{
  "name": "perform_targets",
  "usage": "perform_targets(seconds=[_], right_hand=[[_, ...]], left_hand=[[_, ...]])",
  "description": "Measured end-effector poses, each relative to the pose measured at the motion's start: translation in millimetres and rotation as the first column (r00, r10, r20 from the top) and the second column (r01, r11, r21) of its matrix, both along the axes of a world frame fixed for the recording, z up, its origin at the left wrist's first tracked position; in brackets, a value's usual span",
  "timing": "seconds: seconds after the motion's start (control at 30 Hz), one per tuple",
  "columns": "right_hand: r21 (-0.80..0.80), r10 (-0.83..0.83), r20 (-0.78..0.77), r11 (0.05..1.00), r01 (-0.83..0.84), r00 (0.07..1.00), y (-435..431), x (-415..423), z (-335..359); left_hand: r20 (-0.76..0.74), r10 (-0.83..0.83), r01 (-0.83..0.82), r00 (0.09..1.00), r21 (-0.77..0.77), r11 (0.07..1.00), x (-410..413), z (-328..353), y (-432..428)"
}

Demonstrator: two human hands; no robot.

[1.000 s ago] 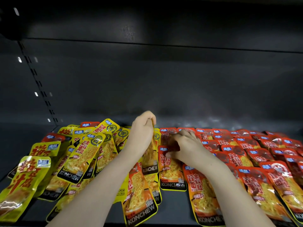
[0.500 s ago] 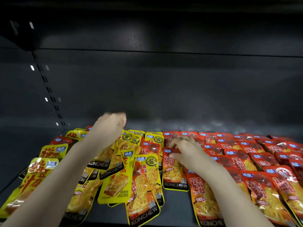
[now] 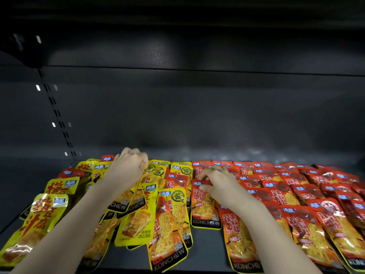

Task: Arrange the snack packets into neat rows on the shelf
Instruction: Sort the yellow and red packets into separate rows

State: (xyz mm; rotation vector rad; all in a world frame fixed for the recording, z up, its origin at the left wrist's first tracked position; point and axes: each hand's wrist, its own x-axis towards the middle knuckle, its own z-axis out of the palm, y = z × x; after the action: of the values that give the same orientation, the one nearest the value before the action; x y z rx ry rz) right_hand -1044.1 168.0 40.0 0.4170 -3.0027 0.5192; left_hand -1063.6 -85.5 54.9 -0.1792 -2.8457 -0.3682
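Yellow snack packets (image 3: 138, 220) lie jumbled and overlapping on the left half of the dark shelf (image 3: 207, 246). Orange-red packets (image 3: 296, 196) lie in rough overlapping rows on the right half. My left hand (image 3: 128, 167) is curled over the top edges of a few yellow packets (image 3: 126, 196) near the back and pinches them. My right hand (image 3: 219, 182) rests on the leftmost orange-red packet (image 3: 204, 208), with thumb and fingers pinching its top edge. A mixed orange packet (image 3: 167, 240) lies at the front between the two groups.
The shelf's dark back wall (image 3: 197, 115) rises behind the packets, with a slotted upright (image 3: 57, 115) at the left. An upper shelf (image 3: 177, 46) overhangs. Bare shelf floor shows at the far left (image 3: 25, 186) and behind the packets.
My left hand has shifted left from the middle of the shelf onto the yellow packets, which have been pushed about. My right hand has stayed on the same orange-red packet.
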Motion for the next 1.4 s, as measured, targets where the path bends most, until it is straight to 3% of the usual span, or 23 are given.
perform_targets(seconds=[0.3,0.6,0.8,1.0,1.4], right_hand=[[0.006,0.003,-0.013,1.000,-0.003,1.000,0.1,-1.1,-1.5],[-0.020,-0.027,-0.136,1.000,0.024,0.990,14.3,7.7,25.9],[0.016,-0.019,-0.095,1.000,0.020,0.995,52.7,41.3,32.1],[0.056,0.009,-0.013,0.998,-0.008,1.000,72.5,73.6,18.4],[0.133,0.078,-0.039,0.989,-0.072,0.996,81.1,97.0,2.8]], left_hand=[[-0.092,-0.019,0.013,0.996,-0.074,0.997,7.2,7.5,11.2],[-0.135,-0.313,0.295,0.940,-0.135,0.946,39.9,28.9,104.6],[0.099,-0.439,0.450,0.893,-0.185,0.874,66.1,18.9,142.9],[0.319,-0.461,0.545,0.828,-0.266,0.795,90.0,1.3,144.2],[0.354,-0.535,0.623,0.767,-0.213,0.752,111.8,-13.0,133.4]])
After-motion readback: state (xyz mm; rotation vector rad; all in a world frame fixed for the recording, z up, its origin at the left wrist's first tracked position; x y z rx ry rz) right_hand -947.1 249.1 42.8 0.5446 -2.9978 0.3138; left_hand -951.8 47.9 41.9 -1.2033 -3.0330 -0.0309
